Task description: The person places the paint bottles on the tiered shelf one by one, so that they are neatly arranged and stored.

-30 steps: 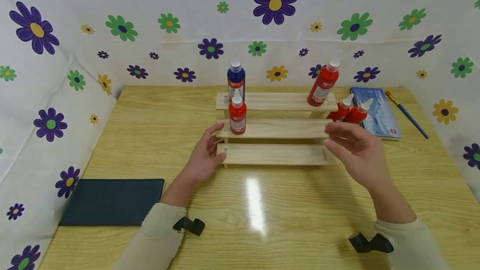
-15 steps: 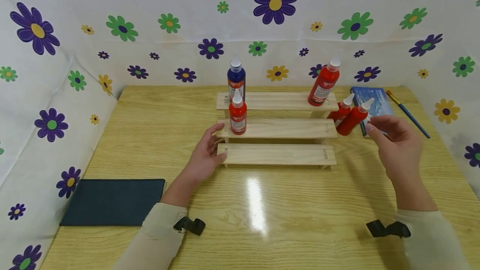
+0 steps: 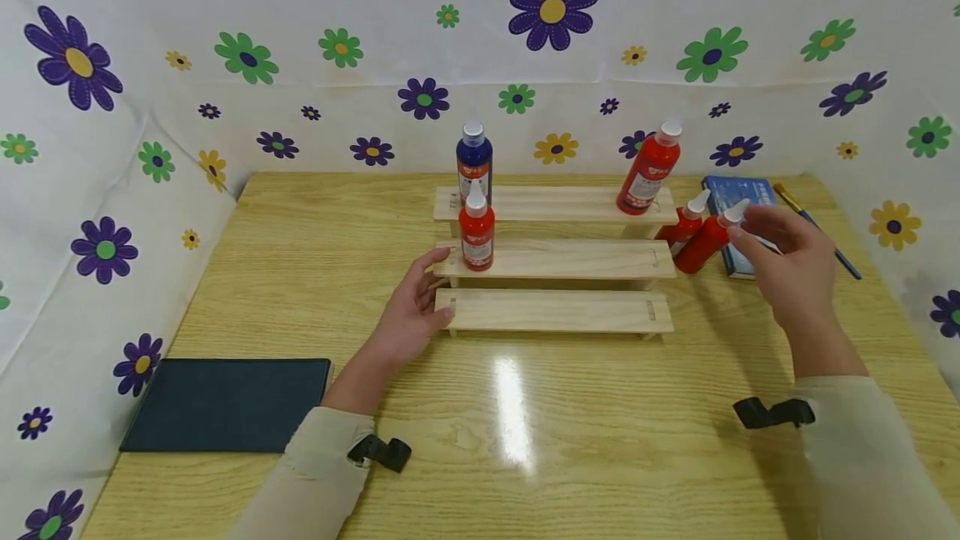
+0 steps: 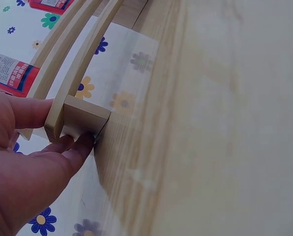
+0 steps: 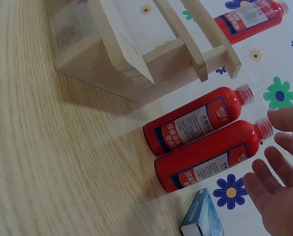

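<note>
A three-step wooden rack (image 3: 555, 311) stands on the table. My left hand (image 3: 405, 315) grips its left end; in the left wrist view the thumb lies on the lowest board and fingers curl about its support (image 4: 84, 115). To the right of the rack, two red squeeze bottles with pointed pale caps stand side by side, the nearer bottle (image 3: 699, 248) partly covering the farther bottle (image 3: 672, 232). Close to the nearer bottle's cap is my right hand (image 3: 795, 265), its fingers spread around that level; the right wrist view shows them loosely bent and apart.
On the top step are a blue bottle (image 3: 474, 155) at left and a red bottle (image 3: 647, 177) at right. Another red bottle (image 3: 477, 242) occupies the middle step. A blue box (image 3: 738, 190) and a paintbrush (image 3: 847, 265) lie right; a dark notebook (image 3: 232, 402) lies left.
My right hand has left the rack's right end and moved right, then slightly up to the nearer red bottle's cap. That bottle now stands farther forward. My left hand has stayed put.
</note>
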A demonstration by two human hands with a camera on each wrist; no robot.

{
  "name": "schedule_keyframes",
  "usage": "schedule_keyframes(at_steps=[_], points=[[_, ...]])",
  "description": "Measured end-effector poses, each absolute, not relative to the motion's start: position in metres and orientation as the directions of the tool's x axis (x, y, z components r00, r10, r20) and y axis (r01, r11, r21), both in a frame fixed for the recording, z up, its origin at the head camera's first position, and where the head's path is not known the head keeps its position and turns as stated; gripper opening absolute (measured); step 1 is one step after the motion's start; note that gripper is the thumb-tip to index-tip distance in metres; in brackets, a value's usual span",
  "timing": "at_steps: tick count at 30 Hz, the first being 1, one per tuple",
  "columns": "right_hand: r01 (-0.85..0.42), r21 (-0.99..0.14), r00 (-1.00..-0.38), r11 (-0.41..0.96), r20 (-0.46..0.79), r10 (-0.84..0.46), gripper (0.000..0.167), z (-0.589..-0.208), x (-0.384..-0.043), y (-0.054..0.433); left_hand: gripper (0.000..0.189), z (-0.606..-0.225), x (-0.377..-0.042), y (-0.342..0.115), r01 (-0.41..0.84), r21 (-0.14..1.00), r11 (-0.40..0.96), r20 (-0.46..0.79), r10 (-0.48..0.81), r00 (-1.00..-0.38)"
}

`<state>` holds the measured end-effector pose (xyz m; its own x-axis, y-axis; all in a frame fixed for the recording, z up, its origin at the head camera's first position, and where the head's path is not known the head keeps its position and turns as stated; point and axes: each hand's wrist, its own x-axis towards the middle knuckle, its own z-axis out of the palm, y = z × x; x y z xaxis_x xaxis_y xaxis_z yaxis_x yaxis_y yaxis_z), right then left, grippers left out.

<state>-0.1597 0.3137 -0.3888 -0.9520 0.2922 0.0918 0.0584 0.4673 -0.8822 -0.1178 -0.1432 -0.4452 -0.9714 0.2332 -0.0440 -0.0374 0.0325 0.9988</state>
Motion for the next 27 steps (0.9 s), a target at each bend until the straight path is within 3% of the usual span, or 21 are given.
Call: schedule_keyframes(at_steps=[10, 20, 27], points=[[0.107, -0.819, -0.971, 0.564, 0.037, 0.237, 0.051, -0.391, -0.167, 0.316, 0.079, -0.445, -0.118, -0.143, -0.042, 0.998, 0.035, -0.049, 0.233, -0.971], [0.139, -0.841, -0.952, 0.523, 0.033, 0.306, 0.033, -0.393, -0.166, 0.315, 0.079, -0.446, -0.118, -0.143, -0.036, 0.999, 0.035, -0.043, 0.229, -0.972], [0.064, -0.871, -0.945, 0.487, 0.105, 0.311, 0.031, -0.400, -0.166, 0.313, 0.079, -0.445, -0.117, -0.142, -0.034, 0.999, 0.029, -0.040, 0.233, -0.972]])
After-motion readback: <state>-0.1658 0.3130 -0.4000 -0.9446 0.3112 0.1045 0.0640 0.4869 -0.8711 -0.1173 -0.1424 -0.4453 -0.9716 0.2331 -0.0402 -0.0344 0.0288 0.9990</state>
